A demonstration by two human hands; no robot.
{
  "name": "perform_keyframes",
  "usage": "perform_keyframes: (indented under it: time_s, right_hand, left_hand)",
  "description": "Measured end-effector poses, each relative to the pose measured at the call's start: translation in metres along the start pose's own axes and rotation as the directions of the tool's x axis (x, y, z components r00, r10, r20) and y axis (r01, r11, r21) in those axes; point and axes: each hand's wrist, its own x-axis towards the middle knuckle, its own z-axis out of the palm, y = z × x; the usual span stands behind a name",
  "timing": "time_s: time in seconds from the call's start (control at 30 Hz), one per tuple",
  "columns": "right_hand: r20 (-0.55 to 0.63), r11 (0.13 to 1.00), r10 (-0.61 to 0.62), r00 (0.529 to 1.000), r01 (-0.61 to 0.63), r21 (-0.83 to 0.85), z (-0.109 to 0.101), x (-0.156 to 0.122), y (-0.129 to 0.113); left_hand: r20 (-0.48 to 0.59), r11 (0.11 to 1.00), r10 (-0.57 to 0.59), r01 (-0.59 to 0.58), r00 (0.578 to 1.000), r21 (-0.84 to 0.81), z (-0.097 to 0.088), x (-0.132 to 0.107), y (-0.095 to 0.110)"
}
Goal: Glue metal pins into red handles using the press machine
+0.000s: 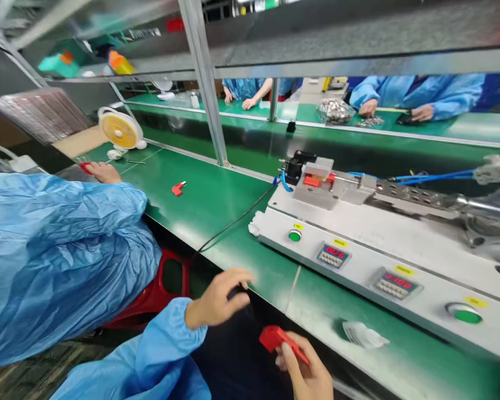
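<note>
My right hand grips a red plastic part, blocky at one end and narrowing to a thin tail, just off the bench's front edge. To its left, my left hand is raised with fingers apart and holds nothing. Beyond the hands stands a white bench machine with green buttons and red digital displays. In its metal fixture sits another red piece. A similar red part with a pale tip lies farther left on the green bench.
A co-worker in a blue gown sits at left, one hand on a red item. A yellow-white fan stands behind. A crumpled white piece lies before the machine; a black cable crosses the bench. Other workers sit opposite beneath the shelf.
</note>
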Motion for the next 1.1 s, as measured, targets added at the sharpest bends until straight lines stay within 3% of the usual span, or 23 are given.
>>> perform_keyframes:
  time_s: [0.07, 0.17, 0.23, 0.27, 0.3, 0.4, 0.43, 0.47, 0.5, 0.6, 0.7, 0.8, 0.9, 1.1]
  right_hand:
    - [0.105, 1.000, -0.025, 0.994, 0.024, 0.009, 0.004, 0.004, -0.015]
    - [0.154, 0.991, -0.124, 0.980, 0.129, -0.021, 0.003, 0.004, -0.026]
    - [0.074, 0.963, -0.232, 0.970, 0.240, -0.126, -0.003, 0.000, -0.025]
    - [-0.024, 0.933, -0.312, 0.950, 0.301, -0.198, -0.009, -0.004, -0.023]
    - [-0.150, 0.890, -0.413, 0.898, 0.364, -0.275, -0.015, -0.007, -0.019]
    - [-0.473, 0.764, -0.644, 0.602, 0.467, -0.446, -0.037, -0.010, -0.010]
    - [-0.523, 0.754, -0.657, 0.544, 0.459, -0.470, -0.045, -0.008, -0.008]
    - [-0.542, 0.761, -0.648, 0.535, 0.431, -0.484, -0.053, -0.004, -0.006]
    - [-0.532, 0.776, -0.626, 0.570, 0.391, -0.495, -0.059, 0.001, -0.005]
    - [-0.426, 0.826, -0.514, 0.745, 0.296, -0.480, -0.074, 0.020, -0.004]
    - [-0.382, 0.920, -0.372, 0.846, 0.283, -0.270, -0.079, 0.035, -0.005]
    - [-0.316, 0.960, -0.271, 0.909, 0.281, -0.016, -0.081, 0.045, -0.008]
    - [-0.221, 0.959, -0.248, 0.943, 0.271, 0.083, -0.082, 0.056, -0.014]
    - [-0.109, 0.943, -0.206, 0.972, 0.227, 0.242, -0.078, 0.075, -0.025]
  left_hand:
    - [0.186, 0.978, -0.006, 0.045, 0.983, -0.206, 0.029, -0.017, 0.028]
    - [0.276, 0.917, -0.179, 0.261, 0.944, -0.301, 0.050, -0.021, 0.049]
    - [0.335, 0.860, -0.263, 0.378, 0.905, -0.344, 0.057, -0.013, 0.048]
    - [0.365, 0.831, -0.285, 0.418, 0.886, -0.366, 0.061, -0.006, 0.045]
    - [0.385, 0.804, -0.304, 0.452, 0.871, -0.387, 0.066, 0.001, 0.041]
    - [0.394, 0.716, -0.369, 0.528, 0.842, -0.457, 0.080, 0.023, 0.033]
    - [0.394, 0.685, -0.387, 0.546, 0.834, -0.483, 0.083, 0.029, 0.032]
    - [0.396, 0.657, -0.399, 0.559, 0.827, -0.506, 0.086, 0.034, 0.031]
    - [0.399, 0.632, -0.409, 0.570, 0.821, -0.525, 0.088, 0.038, 0.032]
    - [0.411, 0.576, -0.434, 0.598, 0.802, -0.557, 0.090, 0.043, 0.033]
    - [0.429, 0.533, -0.435, 0.610, 0.792, -0.586, 0.090, 0.043, 0.033]
    - [0.465, 0.518, -0.429, 0.633, 0.774, -0.576, 0.091, 0.048, 0.032]
    - [0.510, 0.520, -0.418, 0.658, 0.752, -0.544, 0.095, 0.058, 0.030]
    - [0.463, 0.473, -0.410, 0.617, 0.786, -0.629, 0.096, 0.063, 0.031]
